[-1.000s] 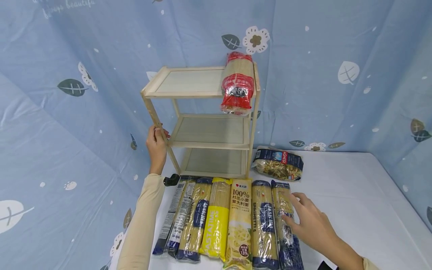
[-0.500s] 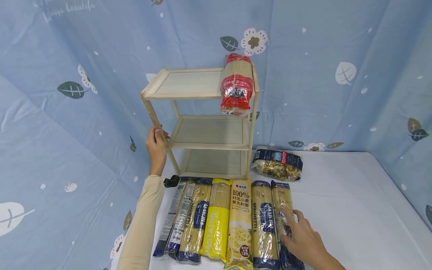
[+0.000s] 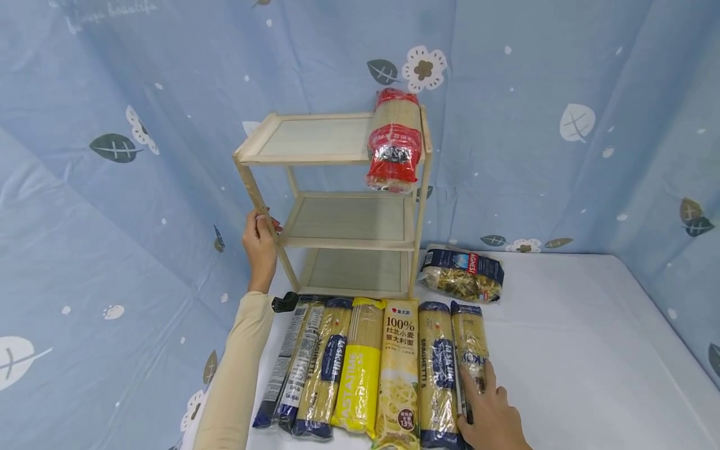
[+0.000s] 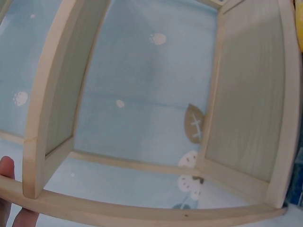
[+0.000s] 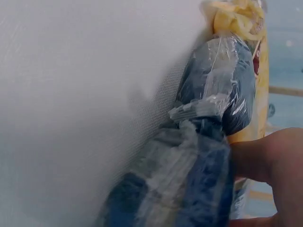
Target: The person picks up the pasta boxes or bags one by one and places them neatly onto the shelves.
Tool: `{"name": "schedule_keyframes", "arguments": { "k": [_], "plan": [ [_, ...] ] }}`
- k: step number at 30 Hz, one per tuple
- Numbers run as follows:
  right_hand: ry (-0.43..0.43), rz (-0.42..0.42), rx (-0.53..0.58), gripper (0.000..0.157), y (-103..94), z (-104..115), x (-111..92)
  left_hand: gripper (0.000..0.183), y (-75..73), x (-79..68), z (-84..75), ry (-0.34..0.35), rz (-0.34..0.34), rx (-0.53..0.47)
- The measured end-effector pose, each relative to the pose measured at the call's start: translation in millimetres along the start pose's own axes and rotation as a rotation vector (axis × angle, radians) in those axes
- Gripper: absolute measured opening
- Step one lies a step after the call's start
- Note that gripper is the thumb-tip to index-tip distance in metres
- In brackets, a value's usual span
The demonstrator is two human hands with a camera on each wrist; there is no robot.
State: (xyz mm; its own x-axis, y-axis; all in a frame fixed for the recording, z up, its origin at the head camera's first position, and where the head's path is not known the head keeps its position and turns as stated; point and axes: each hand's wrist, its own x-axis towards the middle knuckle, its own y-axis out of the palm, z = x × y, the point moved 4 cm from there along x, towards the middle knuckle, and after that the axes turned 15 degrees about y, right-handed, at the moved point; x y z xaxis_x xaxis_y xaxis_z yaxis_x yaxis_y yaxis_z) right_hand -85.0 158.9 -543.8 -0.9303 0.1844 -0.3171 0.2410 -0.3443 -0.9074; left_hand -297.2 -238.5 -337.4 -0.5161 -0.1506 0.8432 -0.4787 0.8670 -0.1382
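Note:
My left hand (image 3: 260, 247) grips the left front post of a three-tier wooden shelf (image 3: 332, 242); in the left wrist view its fingertips (image 4: 6, 166) show around the wood. My right hand (image 3: 492, 415) is over the rightmost pack of spaghetti (image 3: 470, 328), a clear bag with dark blue ends, its fingers along both sides. Seen from the right wrist, the thumb (image 5: 253, 158) lies against the side of that pack's blue end (image 5: 189, 175). Left of it in the row lie another spaghetti pack (image 3: 435, 350), a cream noodle pack (image 3: 399, 375) and a yellow pasta pack (image 3: 360, 375).
Further left are several more blue-ended packs (image 3: 323, 375). A red-wrapped noodle bundle (image 3: 395, 140) lies on the top tier at the right, jutting past its front edge. An Agnesi pasta bag (image 3: 464, 273) lies right of the shelf on the white table (image 3: 585, 350).
My right hand has moved down and towards me along the rightmost spaghetti pack, its fingers now lower on it. The left hand stays on the shelf post.

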Motion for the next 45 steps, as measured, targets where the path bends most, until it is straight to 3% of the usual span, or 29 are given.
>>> {"name": "schedule_keyframes", "arguments": {
  "k": [3, 10, 13, 22, 34, 45],
  "plan": [
    [0.015, -0.014, 0.012, 0.084, -0.3, -0.4, 2.1, 0.028, -1.1, 0.4, 2.1, 0.001, -0.003, 0.0],
    [-0.02, -0.039, 0.083, 0.083, -1.2, 0.2, 5.2, 0.027, -2.6, -3.5, 31.6, -0.003, -0.027, -0.009],
    [-0.044, -0.05, 0.119, 0.081, -1.3, -0.3, 5.2, 0.027, -3.4, -4.5, 36.4, -0.01, -0.03, 0.001],
    [-0.026, -0.057, 0.228, 0.073, 0.2, -5.0, 1.3, 0.029, -5.1, -4.7, 36.4, -0.017, -0.031, 0.009],
    [0.101, -0.052, 0.477, 0.055, -18.4, -8.1, -9.3, 0.029, 0.1, -4.0, 36.0, -0.002, -0.035, 0.018],
    [0.044, -0.146, 0.456, 0.052, -53.6, -0.6, -23.0, 0.028, 1.6, -4.4, 35.6, 0.005, -0.031, 0.017]
  ]
}}
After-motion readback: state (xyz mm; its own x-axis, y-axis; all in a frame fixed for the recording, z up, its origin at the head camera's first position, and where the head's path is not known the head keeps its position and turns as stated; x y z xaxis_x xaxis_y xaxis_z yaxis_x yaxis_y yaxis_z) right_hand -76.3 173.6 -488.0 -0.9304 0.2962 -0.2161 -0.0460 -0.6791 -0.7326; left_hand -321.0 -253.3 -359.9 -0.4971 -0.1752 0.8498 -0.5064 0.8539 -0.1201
